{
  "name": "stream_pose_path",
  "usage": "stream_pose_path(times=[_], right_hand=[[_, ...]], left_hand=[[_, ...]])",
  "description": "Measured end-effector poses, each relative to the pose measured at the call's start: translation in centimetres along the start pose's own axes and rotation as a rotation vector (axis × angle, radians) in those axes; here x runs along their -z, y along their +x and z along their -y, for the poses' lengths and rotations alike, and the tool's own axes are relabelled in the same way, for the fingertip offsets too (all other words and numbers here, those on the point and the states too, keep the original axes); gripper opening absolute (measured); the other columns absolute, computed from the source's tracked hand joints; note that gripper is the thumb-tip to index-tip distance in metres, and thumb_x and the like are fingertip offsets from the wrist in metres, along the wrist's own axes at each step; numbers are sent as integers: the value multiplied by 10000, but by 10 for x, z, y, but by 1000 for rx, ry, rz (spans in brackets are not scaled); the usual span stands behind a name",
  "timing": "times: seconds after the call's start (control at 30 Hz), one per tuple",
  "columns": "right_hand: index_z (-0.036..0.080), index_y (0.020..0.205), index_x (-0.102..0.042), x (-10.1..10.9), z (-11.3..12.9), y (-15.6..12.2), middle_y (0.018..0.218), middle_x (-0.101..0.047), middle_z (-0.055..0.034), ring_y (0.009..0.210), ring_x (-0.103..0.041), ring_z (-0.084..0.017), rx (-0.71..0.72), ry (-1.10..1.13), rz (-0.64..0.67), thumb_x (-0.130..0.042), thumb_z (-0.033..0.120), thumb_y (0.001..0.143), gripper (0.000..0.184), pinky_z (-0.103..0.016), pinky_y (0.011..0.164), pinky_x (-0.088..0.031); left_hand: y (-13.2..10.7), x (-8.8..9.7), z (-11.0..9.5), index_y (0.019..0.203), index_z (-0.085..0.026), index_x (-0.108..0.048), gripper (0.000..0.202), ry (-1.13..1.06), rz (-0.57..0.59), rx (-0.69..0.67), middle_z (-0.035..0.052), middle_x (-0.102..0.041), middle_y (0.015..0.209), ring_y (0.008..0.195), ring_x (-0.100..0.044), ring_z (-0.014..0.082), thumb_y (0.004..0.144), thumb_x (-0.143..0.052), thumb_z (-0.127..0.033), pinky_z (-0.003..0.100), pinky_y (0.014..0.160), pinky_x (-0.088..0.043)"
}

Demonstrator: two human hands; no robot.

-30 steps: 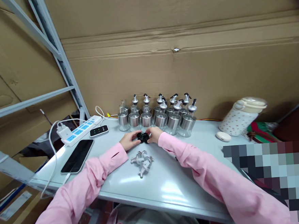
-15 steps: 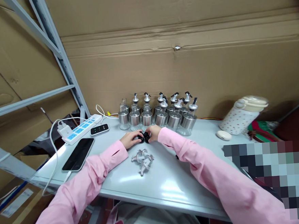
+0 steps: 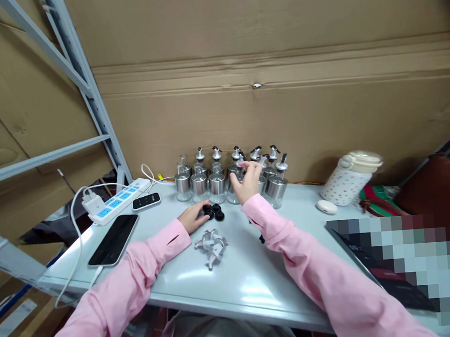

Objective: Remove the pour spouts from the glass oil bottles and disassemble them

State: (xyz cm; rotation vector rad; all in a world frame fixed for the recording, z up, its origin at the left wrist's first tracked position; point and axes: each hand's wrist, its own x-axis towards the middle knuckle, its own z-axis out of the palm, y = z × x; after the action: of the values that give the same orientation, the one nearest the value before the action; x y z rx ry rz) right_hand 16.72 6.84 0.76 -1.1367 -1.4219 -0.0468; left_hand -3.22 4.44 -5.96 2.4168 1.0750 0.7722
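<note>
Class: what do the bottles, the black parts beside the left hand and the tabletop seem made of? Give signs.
Bottles: clear glass or plastic, see-through necks; sleeves silvery, likely metal by their sheen.
Black parts: probably plastic or rubber, dark and opaque.
Tabletop: glossy, perhaps laminate or painted metal, with bright reflections.

A: what's blocked at the bottles (image 3: 217,185)?
B: right hand (image 3: 247,182) covers bits of some, can't tell if it's touching. black thing (image 3: 262,239) in front of them's too small. bag (image 3: 429,187) right of them's cut off
</note>
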Motion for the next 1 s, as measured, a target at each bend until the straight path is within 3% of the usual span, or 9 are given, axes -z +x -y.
stream_pose_path(times=[0.1, 0.23, 0.4, 0.5, 0.6, 0.77, 0.9, 1.0], right_hand=[[161, 1136, -375, -6, -8, 0, 1177, -344, -140, 1133, -391, -227, -34, 51, -55, -509, 245, 707, 458, -412, 911, -390], [92, 1262, -263, -15, -16, 7, 1287, -342, -206, 1204, -380, -229, -251, 73, 21, -484, 290, 745, 596, -381, 968, -353], [113, 1231, -371, -12, -18, 25, 1199, -534, -170, 1097, -505, -228, -375, 36, 220, -498, 317, 763, 527, -356, 940, -375], [114, 1162, -460, -8, -16, 30, 1116, -598, -150, 1012, -556, -229, -383, -14, 234, -502, 292, 763, 439, -332, 911, -392], [111, 1143, -476, -3, -12, 31, 1087, -607, -140, 989, -567, -217, -284, 46, 193, -498, 276, 765, 413, -314, 899, -403], [158, 1141, -446, 26, 4, 25, 1096, -579, -102, 1008, -558, -190, -69, 326, 142, -472, 348, 806, 386, -354, 918, -411], [228, 1096, -435, 67, 30, 6, 1016, -573, -57, 910, -590, -180, -112, 535, 149, -470, 398, 822, 325, -380, 874, -450], [256, 1050, -448, 89, 47, -16, 930, -561, -34, 822, -589, -173, -170, 604, 213, -484, 398, 819, 274, -373, 805, -477]], left_hand=[[-1, 0, 2, 1151, -135, -464, 381, 23, 9, -5, 147, -442, 1323, 1200, -448, 253, 794, -489, -266, 406, 1023, -335], [-1, -1, 4, 1195, -130, -432, 426, 43, 1, 4, 145, -500, 1266, 1162, -484, 261, 800, -479, -282, 418, 997, -365], [0, -1, 3, 1205, -161, -419, 428, 42, -14, 9, 115, -535, 1229, 1121, -516, 249, 796, -485, -271, 401, 965, -396], [-1, 0, 0, 1218, -156, -406, 445, 34, -12, 11, 121, -526, 1237, 1121, -516, 254, 800, -484, -290, 399, 963, -398], [-2, 0, 0, 1235, -154, -384, 470, 26, -2, 13, 128, -505, 1259, 1155, -489, 248, 806, -484, -315, 397, 991, -374], [-1, -2, -2, 1242, -115, -365, 528, 5, -42, -9, 180, -263, 1416, 1299, -291, 269, 814, -485, -399, 434, 1076, -234], [-4, -2, -24, 1264, -137, -327, 531, -52, -231, -47, 179, -252, 1414, 1314, -250, 253, 872, -340, -495, 450, 1074, -210], [-11, -3, -50, 1298, -162, -284, 587, -16, -257, -263, 166, -271, 1407, 1310, -251, 257, 861, -306, -554, 441, 1059, -221]])
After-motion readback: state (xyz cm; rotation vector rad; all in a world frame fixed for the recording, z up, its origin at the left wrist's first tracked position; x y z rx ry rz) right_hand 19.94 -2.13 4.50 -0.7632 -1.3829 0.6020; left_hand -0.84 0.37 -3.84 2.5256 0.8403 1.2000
